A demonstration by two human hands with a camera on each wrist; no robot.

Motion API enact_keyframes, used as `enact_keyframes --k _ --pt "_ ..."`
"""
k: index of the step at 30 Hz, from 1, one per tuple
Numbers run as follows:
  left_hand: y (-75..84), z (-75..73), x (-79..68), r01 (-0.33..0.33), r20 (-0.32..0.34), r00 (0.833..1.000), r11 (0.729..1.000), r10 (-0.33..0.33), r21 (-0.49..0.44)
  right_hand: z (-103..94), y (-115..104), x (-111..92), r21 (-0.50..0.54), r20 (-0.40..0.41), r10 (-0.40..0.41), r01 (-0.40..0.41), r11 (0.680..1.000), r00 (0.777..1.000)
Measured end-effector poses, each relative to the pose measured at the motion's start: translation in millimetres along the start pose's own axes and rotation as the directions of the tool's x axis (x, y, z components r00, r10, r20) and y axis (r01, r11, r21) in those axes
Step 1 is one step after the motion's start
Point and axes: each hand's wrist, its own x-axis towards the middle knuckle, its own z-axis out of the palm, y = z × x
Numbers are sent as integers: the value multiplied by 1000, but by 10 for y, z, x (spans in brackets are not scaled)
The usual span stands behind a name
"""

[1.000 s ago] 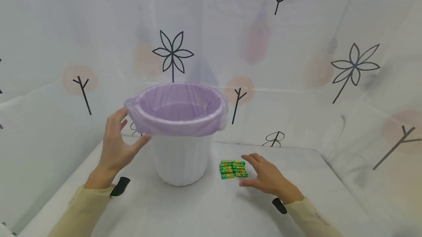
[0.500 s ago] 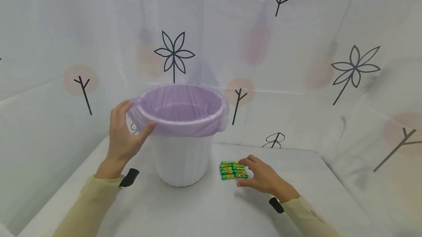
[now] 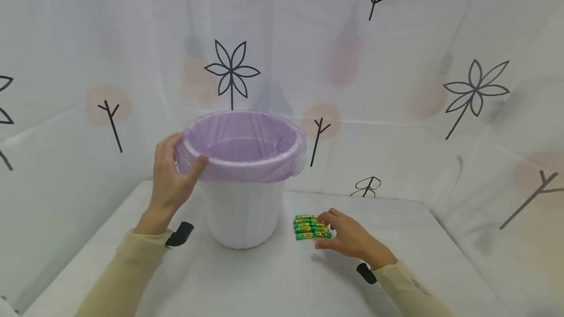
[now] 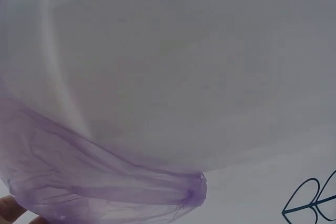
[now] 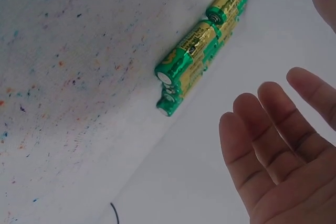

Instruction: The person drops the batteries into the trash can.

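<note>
A white trash bin [image 3: 242,214] stands upright left of the middle, with a translucent purple bag [image 3: 246,172] lining it and folded over its rim. My left hand [image 3: 171,182] touches the bag at the bin's left side, thumb toward the front and fingers spread toward the back. Only fingertips [image 4: 9,209] of it show in the left wrist view, beside the purple plastic. Several green and gold batteries [image 3: 304,227] lie in two rows right of the bin. Beside them is my right hand [image 3: 350,237], thumb and fingers apart, holding nothing.
Bin and batteries rest on a white-covered table [image 3: 273,282]. White cloth [image 3: 396,155] printed with dark plants and pink spots hangs behind and around it. In the right wrist view, the white surface [image 5: 63,77] carries small coloured specks.
My left hand has moved right and slightly up, from beside the bin onto the bag at its rim. My right hand has moved slightly left, closer to the batteries.
</note>
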Motion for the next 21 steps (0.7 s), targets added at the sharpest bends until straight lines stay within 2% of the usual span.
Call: enact_keyframes --k 7,21 --pt "6 26 -5 7 -5 1000 999 -7 -39 7 15 15 0 24 -12 12 1000 1000" --pt "38 32 -30 77 23 997 992 -75 -102 52 103 64 -20 71 -14 15 1000 997"
